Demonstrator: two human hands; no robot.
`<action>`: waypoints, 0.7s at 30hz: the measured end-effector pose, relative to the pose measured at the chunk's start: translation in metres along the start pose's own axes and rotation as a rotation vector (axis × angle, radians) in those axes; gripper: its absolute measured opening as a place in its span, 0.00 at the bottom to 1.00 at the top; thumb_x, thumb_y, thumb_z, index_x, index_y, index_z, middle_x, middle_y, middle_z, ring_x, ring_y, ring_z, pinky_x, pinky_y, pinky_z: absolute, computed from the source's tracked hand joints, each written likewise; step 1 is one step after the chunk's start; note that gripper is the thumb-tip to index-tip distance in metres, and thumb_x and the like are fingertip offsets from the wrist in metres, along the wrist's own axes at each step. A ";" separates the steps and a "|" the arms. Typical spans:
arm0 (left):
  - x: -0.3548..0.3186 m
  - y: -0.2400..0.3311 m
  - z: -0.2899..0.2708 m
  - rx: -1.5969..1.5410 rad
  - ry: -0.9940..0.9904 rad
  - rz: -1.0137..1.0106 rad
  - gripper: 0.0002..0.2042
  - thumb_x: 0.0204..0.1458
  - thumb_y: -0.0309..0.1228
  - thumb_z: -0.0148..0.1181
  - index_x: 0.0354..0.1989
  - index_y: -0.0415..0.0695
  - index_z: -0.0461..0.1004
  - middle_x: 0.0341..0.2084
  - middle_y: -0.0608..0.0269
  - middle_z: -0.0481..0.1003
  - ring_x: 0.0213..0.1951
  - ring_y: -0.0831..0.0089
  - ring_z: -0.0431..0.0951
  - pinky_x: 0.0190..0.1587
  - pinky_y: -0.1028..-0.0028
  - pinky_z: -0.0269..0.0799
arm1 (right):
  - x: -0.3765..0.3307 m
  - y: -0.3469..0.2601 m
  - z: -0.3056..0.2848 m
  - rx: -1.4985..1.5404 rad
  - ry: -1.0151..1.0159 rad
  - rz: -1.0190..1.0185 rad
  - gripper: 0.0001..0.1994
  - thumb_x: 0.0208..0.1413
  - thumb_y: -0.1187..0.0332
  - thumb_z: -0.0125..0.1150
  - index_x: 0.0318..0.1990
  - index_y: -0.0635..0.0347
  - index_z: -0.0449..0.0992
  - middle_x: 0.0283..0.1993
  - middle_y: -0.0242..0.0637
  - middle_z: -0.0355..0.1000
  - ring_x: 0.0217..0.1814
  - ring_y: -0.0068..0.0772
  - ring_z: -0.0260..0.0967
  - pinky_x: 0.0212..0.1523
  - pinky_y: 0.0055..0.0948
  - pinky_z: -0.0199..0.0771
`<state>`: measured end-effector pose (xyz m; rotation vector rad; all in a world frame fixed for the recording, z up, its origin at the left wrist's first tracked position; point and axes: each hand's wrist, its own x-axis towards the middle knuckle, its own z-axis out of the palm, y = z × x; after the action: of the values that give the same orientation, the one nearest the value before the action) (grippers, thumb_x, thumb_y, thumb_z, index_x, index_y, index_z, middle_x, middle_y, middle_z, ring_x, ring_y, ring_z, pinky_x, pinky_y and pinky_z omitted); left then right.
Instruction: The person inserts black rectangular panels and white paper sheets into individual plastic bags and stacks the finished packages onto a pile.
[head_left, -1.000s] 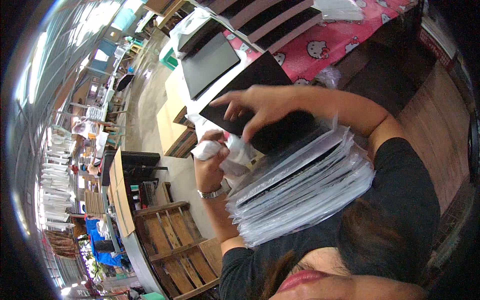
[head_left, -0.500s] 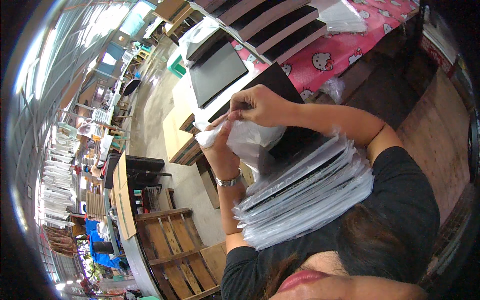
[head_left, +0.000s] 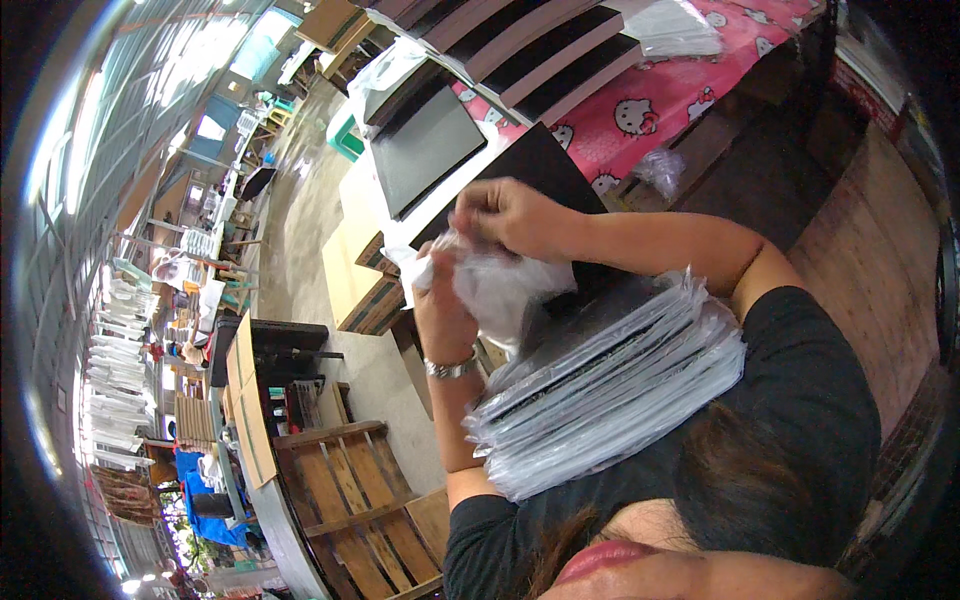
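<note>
A clear plastic bag (head_left: 505, 285) hangs crumpled between my hands. My left hand (head_left: 440, 295), with a metal watch at its wrist, is closed on the bag's left edge. Close beside it, my right hand (head_left: 515, 218) has its fingers curled on the bag's top edge; the fingertips are slightly blurred. A stack of flat pieces in clear plastic sleeves (head_left: 610, 390) rests in front of my chest, between my forearms. Just past my right hand lies a black flat panel (head_left: 540, 165), and a dark grey panel (head_left: 430, 150) is farther off to the left.
Several black panels with pale edges (head_left: 560, 65) are piled on a table with a pink patterned cloth (head_left: 690, 95). Cardboard boxes (head_left: 360, 285) stand left of my left hand. A wooden pallet (head_left: 360, 500) lies on the floor at lower left, near a cardboard-topped table (head_left: 245, 400).
My right hand has shifted slightly left and down, with the bag gathered more between both hands. My left fingers have drawn in closer. The sleeved stack stays in place.
</note>
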<state>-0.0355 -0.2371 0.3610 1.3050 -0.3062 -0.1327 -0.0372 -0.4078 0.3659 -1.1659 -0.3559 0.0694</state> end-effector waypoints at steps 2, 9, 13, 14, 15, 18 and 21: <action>-0.006 0.008 -0.014 -0.095 -0.033 0.040 0.14 0.55 0.45 0.52 0.34 0.45 0.67 0.30 0.67 0.70 0.32 0.75 0.71 0.35 0.74 0.69 | -0.015 -0.001 -0.017 -0.246 -0.409 0.109 0.07 0.54 0.68 0.57 0.29 0.61 0.77 0.25 0.34 0.70 0.30 0.23 0.67 0.36 0.25 0.68; -0.050 -0.030 -0.089 0.595 -0.464 0.003 0.19 0.44 0.43 0.61 0.38 0.39 0.73 0.30 0.63 0.75 0.29 0.68 0.73 0.32 0.70 0.69 | -0.021 -0.010 -0.078 0.534 -0.272 0.006 0.05 0.55 0.69 0.56 0.30 0.60 0.74 0.30 0.30 0.72 0.30 0.18 0.69 0.33 0.22 0.72; -0.044 -0.036 -0.126 -0.152 -0.393 -0.039 0.18 0.50 0.44 0.57 0.37 0.39 0.74 0.31 0.60 0.75 0.33 0.69 0.73 0.36 0.71 0.69 | -0.026 -0.010 -0.094 -0.573 -0.894 0.105 0.08 0.53 0.68 0.59 0.39 0.59 0.71 0.30 0.35 0.73 0.31 0.26 0.71 0.33 0.27 0.73; -0.043 -0.044 -0.146 -0.285 -0.477 -0.077 0.19 0.51 0.45 0.56 0.38 0.39 0.74 0.32 0.61 0.75 0.34 0.70 0.73 0.38 0.71 0.69 | -0.026 -0.007 -0.092 -0.320 -0.625 0.052 0.09 0.52 0.68 0.59 0.39 0.60 0.71 0.30 0.34 0.73 0.31 0.25 0.71 0.33 0.26 0.72; -0.044 -0.055 -0.135 -0.067 -0.381 -0.192 0.19 0.50 0.44 0.58 0.38 0.39 0.74 0.32 0.62 0.75 0.34 0.71 0.73 0.38 0.72 0.69 | -0.029 -0.006 -0.095 -0.079 -0.332 0.002 0.09 0.52 0.68 0.60 0.38 0.60 0.71 0.30 0.34 0.73 0.31 0.25 0.71 0.33 0.26 0.72; -0.041 -0.022 -0.060 0.660 -0.860 -0.262 0.20 0.42 0.39 0.66 0.40 0.38 0.74 0.32 0.65 0.75 0.33 0.75 0.72 0.35 0.75 0.67 | -0.028 -0.020 -0.106 0.373 -0.206 -0.025 0.10 0.52 0.65 0.61 0.36 0.60 0.72 0.31 0.31 0.73 0.32 0.23 0.71 0.33 0.22 0.71; -0.042 -0.040 -0.111 0.070 -0.215 -0.233 0.21 0.47 0.38 0.59 0.46 0.37 0.72 0.39 0.55 0.75 0.40 0.68 0.75 0.41 0.70 0.71 | -0.029 -0.014 -0.114 -0.087 -0.355 0.204 0.09 0.50 0.66 0.63 0.34 0.61 0.73 0.31 0.32 0.74 0.33 0.22 0.72 0.33 0.22 0.70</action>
<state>-0.0392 -0.1334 0.2906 1.3957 -0.3429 -0.4646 -0.0313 -0.5212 0.3326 -1.2738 -0.5555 0.4464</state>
